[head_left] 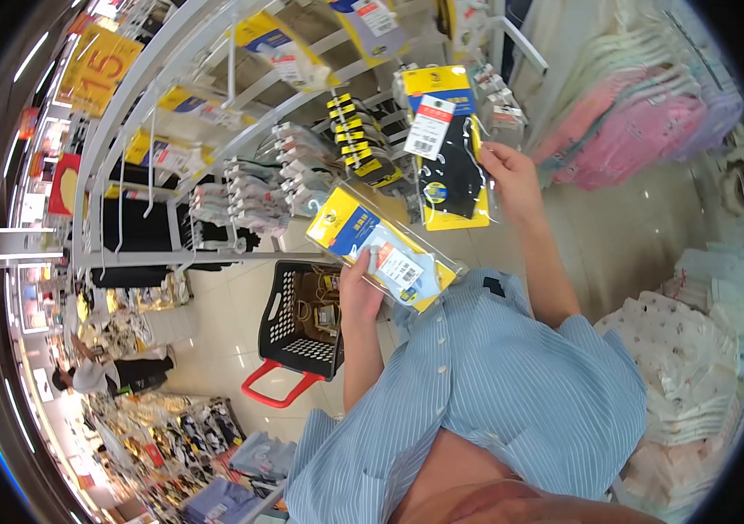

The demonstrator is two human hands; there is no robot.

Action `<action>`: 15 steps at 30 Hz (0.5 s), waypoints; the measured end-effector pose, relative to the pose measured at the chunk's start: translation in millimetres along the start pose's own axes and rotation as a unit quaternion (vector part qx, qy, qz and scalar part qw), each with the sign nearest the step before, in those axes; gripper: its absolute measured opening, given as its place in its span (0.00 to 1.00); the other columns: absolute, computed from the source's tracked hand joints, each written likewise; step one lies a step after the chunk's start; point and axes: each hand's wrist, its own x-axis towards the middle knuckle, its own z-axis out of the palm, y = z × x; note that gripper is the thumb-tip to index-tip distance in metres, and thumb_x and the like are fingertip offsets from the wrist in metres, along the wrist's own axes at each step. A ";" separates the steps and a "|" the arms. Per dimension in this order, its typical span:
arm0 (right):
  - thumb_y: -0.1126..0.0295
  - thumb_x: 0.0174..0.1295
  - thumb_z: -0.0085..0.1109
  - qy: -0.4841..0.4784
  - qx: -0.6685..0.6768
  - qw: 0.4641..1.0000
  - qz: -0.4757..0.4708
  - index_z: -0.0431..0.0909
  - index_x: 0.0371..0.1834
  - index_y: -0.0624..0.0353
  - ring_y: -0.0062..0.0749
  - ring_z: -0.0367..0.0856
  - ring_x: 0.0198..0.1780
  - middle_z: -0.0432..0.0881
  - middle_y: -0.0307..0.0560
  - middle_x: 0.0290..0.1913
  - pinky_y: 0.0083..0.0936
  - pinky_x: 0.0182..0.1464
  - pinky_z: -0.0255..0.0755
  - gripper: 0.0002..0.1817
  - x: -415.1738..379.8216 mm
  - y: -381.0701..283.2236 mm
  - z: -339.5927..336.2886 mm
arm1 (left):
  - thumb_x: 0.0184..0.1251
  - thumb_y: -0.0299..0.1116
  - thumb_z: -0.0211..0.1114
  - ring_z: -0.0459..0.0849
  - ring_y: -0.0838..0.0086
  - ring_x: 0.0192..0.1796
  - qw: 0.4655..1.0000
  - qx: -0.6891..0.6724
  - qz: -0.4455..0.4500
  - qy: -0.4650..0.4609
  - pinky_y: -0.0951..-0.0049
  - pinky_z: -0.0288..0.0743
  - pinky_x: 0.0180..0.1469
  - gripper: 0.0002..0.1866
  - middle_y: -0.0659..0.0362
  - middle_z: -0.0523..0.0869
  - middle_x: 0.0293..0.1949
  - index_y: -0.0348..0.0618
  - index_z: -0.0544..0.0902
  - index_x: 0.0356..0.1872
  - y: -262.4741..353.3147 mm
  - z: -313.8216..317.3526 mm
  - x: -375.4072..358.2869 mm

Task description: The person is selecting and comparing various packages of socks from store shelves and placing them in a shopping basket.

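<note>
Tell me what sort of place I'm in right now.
Most likely a clothing shop: pink garments hang at the right of the picture, a black shopping basket with a red handle sits nearby, and your right hand holds a tagged package.

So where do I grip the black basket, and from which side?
Probably the outer bar of the red handle, approached from the handle end: the open loop juts beyond the black basket, leaving room to wrap it. The left hand is nearer, but holds a packet.
</note>
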 end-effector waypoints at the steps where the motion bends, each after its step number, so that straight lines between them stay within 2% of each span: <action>1: 0.70 0.65 0.54 -0.007 0.020 1.000 0.005 0.75 0.49 0.70 0.17 0.77 0.39 0.81 0.41 0.40 0.13 0.41 0.69 0.15 1.4 0.2 -2.1 | 0.67 0.28 0.54 0.78 0.65 0.54 1.000 0.004 0.005 -0.001 0.61 0.72 0.57 0.17 0.53 0.78 0.52 0.34 0.70 0.55 -1.0 -1.3 2.1; 5: 0.71 0.66 0.52 0.002 0.024 1.000 0.019 0.74 0.51 0.71 0.18 0.77 0.41 0.81 0.43 0.42 0.14 0.44 0.69 0.15 4.5 6.9 -11.6 | 0.69 0.29 0.52 0.79 0.64 0.54 1.000 0.010 0.009 -0.002 0.60 0.73 0.57 0.16 0.53 0.79 0.52 0.34 0.71 0.55 -4.3 -7.0 1.8; 6: 0.68 0.65 0.54 0.003 0.024 1.000 0.002 0.75 0.50 0.69 0.13 0.78 0.34 0.82 0.39 0.37 0.10 0.34 0.69 0.16 4.8 6.2 -8.8 | 0.69 0.29 0.52 0.79 0.64 0.53 1.000 0.008 0.009 -0.001 0.61 0.73 0.57 0.16 0.53 0.79 0.52 0.34 0.71 0.55 -4.4 -7.2 1.3; 9: 0.68 0.65 0.54 0.000 0.032 0.999 -0.005 0.75 0.50 0.69 0.13 0.78 0.34 0.82 0.39 0.37 0.10 0.33 0.69 0.16 3.2 0.7 -2.9 | 0.68 0.28 0.53 0.79 0.65 0.53 1.000 -0.009 0.003 0.001 0.62 0.73 0.57 0.16 0.53 0.79 0.52 0.34 0.71 0.54 -2.9 -5.8 -1.4; 12: 0.67 0.64 0.55 0.015 0.037 0.999 -0.006 0.76 0.49 0.67 0.10 0.73 0.29 0.81 0.35 0.35 0.09 0.28 0.63 0.16 2.0 -4.2 4.7 | 0.67 0.27 0.54 0.79 0.65 0.52 1.000 -0.022 0.015 0.011 0.62 0.72 0.57 0.15 0.53 0.79 0.51 0.34 0.71 0.54 -3.8 -7.1 -2.2; 15: 0.66 0.63 0.56 0.029 -0.051 0.998 -0.014 0.78 0.48 0.66 0.08 0.67 0.26 0.79 0.32 0.33 0.09 0.24 0.55 0.16 9.0 4.9 -8.4 | 0.67 0.27 0.54 0.79 0.64 0.53 0.999 -0.017 0.021 0.023 0.62 0.72 0.57 0.16 0.53 0.79 0.51 0.34 0.70 0.54 -2.2 -4.8 -0.8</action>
